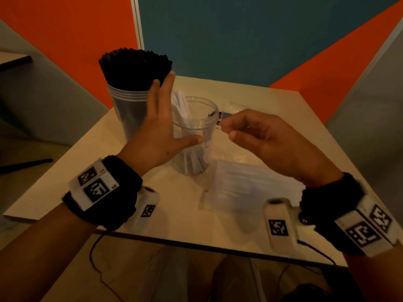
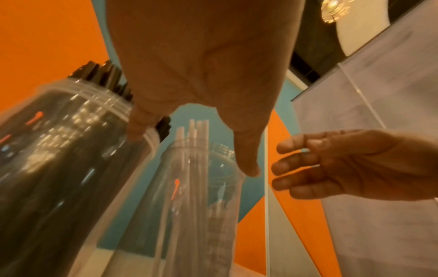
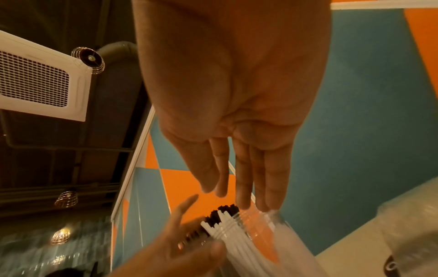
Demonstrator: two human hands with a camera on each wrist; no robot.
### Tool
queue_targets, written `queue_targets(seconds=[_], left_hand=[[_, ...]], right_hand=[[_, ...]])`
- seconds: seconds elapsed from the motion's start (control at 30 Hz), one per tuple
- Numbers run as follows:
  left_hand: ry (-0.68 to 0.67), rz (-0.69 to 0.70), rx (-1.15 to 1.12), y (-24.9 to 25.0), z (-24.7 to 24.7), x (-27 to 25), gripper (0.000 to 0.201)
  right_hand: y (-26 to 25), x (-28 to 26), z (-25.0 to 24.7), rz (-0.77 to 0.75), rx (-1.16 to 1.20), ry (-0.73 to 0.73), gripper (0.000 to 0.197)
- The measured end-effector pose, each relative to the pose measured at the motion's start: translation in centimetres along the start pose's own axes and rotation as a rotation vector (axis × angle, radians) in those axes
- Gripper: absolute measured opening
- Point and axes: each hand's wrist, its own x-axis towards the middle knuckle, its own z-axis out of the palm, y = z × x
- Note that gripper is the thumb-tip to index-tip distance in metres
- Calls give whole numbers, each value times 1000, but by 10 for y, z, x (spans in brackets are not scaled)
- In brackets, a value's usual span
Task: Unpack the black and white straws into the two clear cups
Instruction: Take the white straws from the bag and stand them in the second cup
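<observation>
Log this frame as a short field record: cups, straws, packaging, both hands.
far cup: clear cup, packed with black straws that stick out above its rim
near cup: clear cup, partly filled with white straws
packaging: clear plastic bag lying flat on the table, right of the near cup
left hand: left hand open between the two cups, thumb against the near cup's side
right hand: right hand just right of the near cup's rim, fingers loose, holding nothing visible

I wear a fuzzy black band (image 1: 104,192) on my left wrist and another (image 1: 331,197) on my right. Each carries white blocks printed with black square codes. A white camera housing (image 1: 280,225) with a thin black cable sits under my right wrist.
</observation>
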Motion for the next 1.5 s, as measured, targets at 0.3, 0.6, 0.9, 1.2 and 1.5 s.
queue_targets(seconds=[0.3, 0.6, 0.9, 1.2, 1.5], left_hand=[[-308, 454, 370, 52, 29, -46, 29], [-829, 412, 471, 41, 71, -36, 22], [-567, 312, 179, 53, 58, -11, 10], [-486, 242, 6, 47, 55, 4, 12], [-468, 218, -53, 44, 60, 1, 10]], right_hand=[[28, -41, -4, 157, -109, -150, 12], [25, -68, -4, 202, -325, -393, 18], [27, -58, 28, 166, -656, -270, 44], [36, -39, 27, 126, -673, -233, 33], [49, -37, 32, 104, -830, -210, 43]])
